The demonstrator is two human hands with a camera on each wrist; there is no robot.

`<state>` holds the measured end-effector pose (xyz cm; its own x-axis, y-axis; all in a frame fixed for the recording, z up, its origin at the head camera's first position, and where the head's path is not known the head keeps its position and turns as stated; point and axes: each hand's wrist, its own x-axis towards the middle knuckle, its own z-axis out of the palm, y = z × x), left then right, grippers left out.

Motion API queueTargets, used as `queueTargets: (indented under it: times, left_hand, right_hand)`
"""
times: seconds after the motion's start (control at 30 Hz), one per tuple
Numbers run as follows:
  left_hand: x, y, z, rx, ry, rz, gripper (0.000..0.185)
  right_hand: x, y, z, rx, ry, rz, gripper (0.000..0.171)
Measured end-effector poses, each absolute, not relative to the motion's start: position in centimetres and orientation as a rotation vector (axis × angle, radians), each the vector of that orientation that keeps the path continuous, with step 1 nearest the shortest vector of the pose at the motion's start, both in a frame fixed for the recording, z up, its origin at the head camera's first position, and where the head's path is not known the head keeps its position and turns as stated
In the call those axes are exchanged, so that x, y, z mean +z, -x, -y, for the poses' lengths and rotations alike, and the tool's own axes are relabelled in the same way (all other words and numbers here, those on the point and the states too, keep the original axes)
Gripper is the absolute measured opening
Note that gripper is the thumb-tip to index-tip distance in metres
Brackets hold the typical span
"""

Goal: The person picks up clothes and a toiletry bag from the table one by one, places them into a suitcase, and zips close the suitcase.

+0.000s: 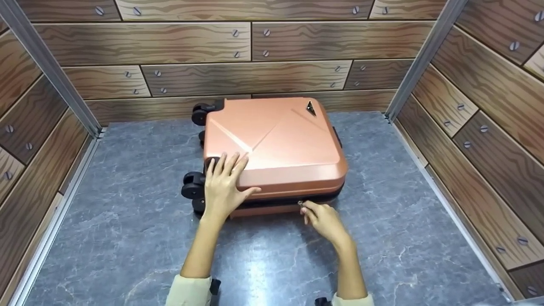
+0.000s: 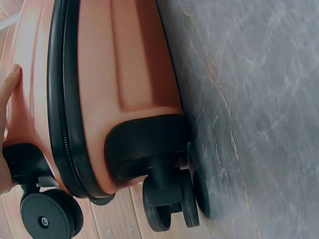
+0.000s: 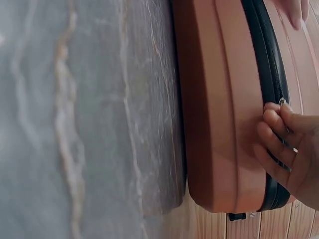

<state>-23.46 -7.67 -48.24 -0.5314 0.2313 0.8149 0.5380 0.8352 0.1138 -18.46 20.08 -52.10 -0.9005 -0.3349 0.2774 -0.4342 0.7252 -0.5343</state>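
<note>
A rose-gold hard-shell suitcase (image 1: 272, 131) lies flat, its black wheels (image 1: 194, 185) pointing left. Spread fingers of my left hand (image 1: 223, 189) rest on the suitcase's top near the front left corner, the thumb along its front edge. A black zipper (image 2: 62, 94) runs round the side; in the left wrist view it appears done up along the stretch near the wheels. On the front side, my right hand (image 1: 325, 221) pinches the small metal zipper pull (image 3: 282, 101) between thumb and index finger. The other fingers of that hand are loosely bent beside the suitcase.
Grey marble-patterned floor (image 1: 127, 238) spreads around the suitcase. Wood-plank-patterned walls (image 1: 195, 42) with metal corner posts (image 1: 418, 63) stand behind and on both sides. The suitcase's back edge is close to the rear wall.
</note>
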Motion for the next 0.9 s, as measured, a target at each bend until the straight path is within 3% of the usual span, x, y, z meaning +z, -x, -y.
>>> queueTargets:
  times: [0.3, 0.9]
  left_hand:
    - [-48.3, 23.5, 7.5, -0.490, 0.538, 2.104, 0.078]
    - [-48.1, 23.5, 7.2, -0.511, 0.530, 2.098, 0.078]
  right_hand:
    - [-51.8, 18.3, -18.8, 0.661, -0.702, 2.689, 0.015]
    - [-51.6, 18.7, -14.8, 0.580, -0.864, 2.618, 0.018]
